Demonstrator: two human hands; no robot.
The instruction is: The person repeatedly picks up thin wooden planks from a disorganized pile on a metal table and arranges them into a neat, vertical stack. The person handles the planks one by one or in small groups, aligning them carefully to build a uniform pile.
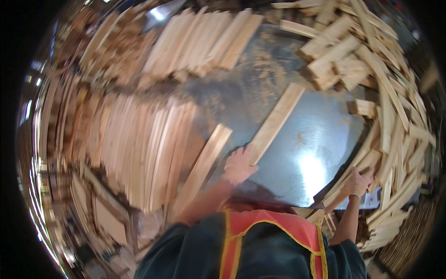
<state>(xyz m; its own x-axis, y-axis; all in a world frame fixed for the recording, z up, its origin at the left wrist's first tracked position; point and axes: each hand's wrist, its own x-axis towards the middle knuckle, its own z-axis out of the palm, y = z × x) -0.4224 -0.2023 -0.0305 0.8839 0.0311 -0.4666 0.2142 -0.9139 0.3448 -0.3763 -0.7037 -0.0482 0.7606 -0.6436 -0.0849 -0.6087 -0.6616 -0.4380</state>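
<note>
My two hands are apart. My left hand [240,165] is on the near end of one pale board [278,122], which lies slantwise on the metal table [290,174], its far end pointing away and to the right; I can't tell whether my fingers are closed around it. My right hand [360,181] is at one wood strip [343,189] along the table's right side, and its grip isn't clear either.

Just left of my left hand lies one loose plank [205,160]. Beyond it are two rows, a near row of boards [139,149] and a far row of boards [202,42], too blurred and tightly packed to count. On my right, one short block [364,108] sits below a heap of offcuts [332,58], too tangled to number.

The table's near edge runs right in front of my red apron [269,222]. The open room is bare metal between my board and the strips on the right; sawdust [265,69] is scattered farther off. Below my right hand, a white patch [371,199] bears marks too small to read.
</note>
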